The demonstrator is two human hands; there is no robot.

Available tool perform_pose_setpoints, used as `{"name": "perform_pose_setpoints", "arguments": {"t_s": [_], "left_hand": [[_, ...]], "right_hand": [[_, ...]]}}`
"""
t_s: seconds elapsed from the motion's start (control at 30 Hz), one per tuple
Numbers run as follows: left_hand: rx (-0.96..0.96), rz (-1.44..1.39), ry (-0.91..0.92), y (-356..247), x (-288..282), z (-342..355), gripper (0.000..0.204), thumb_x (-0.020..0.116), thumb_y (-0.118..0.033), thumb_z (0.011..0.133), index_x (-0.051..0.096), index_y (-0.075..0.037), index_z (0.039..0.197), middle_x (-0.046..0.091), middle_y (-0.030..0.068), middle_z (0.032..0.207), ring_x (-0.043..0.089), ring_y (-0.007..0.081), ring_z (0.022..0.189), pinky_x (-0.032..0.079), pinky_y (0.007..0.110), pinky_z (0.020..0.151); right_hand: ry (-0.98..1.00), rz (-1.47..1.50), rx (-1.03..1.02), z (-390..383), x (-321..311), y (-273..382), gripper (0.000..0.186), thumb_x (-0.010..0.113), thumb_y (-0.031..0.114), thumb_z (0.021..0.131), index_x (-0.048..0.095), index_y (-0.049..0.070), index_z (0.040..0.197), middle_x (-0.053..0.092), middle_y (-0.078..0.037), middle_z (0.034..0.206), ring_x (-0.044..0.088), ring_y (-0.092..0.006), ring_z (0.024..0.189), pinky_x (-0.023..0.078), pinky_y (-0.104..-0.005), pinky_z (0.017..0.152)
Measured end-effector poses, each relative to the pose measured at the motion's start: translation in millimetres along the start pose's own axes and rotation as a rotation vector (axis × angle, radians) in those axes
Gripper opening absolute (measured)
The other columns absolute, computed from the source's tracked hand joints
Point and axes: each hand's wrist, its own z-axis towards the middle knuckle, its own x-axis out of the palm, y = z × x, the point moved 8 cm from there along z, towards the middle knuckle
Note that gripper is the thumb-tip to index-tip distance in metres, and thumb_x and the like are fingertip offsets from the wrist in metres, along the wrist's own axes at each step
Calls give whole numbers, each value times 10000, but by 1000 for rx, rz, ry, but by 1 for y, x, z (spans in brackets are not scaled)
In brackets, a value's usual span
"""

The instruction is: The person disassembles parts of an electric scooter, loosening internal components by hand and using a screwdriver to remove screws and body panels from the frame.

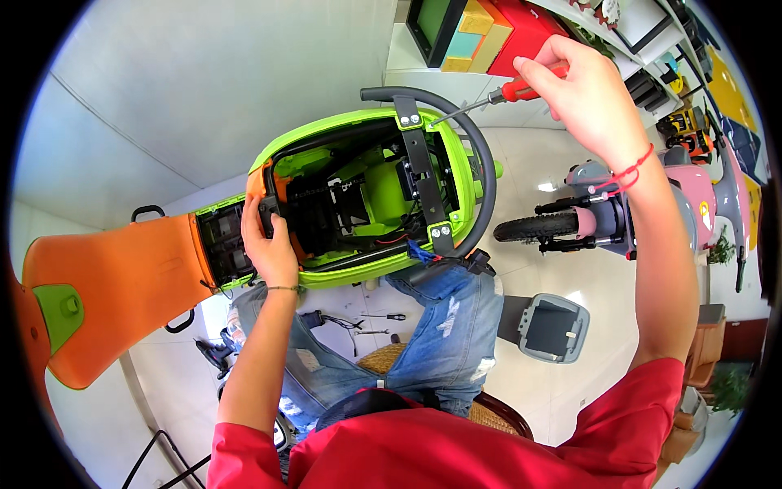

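Note:
In front of me is a green and orange electric scooter body (122, 273), its open compartment showing dark parts and wiring inside. A black metal bracket (419, 163) crosses the compartment's right end and joins a curved dark grab rail (487, 167). My right hand (580, 90) is closed round the red handle of a screwdriver (521, 88). Its long shaft slants down left, with the tip at the bracket's far end, by the green rim. My left hand (271, 254) grips a small black part (267, 210) at the compartment's orange left end.
Beyond, on the right, stands a pink and grey scooter (688, 196) with its black front tyre (535, 226). A grey bin-like box (554, 328) is on the floor to my right. Another screwdriver (395, 317) and a wrench (372, 332) lie between my legs. Shelves line the far right.

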Motion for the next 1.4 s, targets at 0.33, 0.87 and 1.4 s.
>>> {"name": "perform_pose_setpoints", "arguments": {"t_s": [0.33,0.87,1.4], "left_hand": [[-3,14,-6,-2,-2,0,424,582,-58,852,566,-6,1272,516,143,1400,486,309,1279,371,384,1080],[-12,14,-7,-5,-2,0,411,571,-41,843,579,-17,1254,521,148,1390,491,306,1272,377,381,1075],[-5,79,-23,-11,-6,-1,411,593,-93,838,576,-19,1242,536,110,1379,466,306,1289,354,393,1091]], "right_hand": [[124,85,-77,-7,0,13,290,652,299,869,601,13,862,681,-117,745,624,-201,643,466,-330,607],[297,-46,11,27,1,28,490,500,462,968,649,6,873,681,-60,721,528,-104,440,417,-259,403],[502,62,-416,26,9,38,188,611,173,930,599,9,1021,691,-58,919,655,-140,879,508,-270,768]]}}
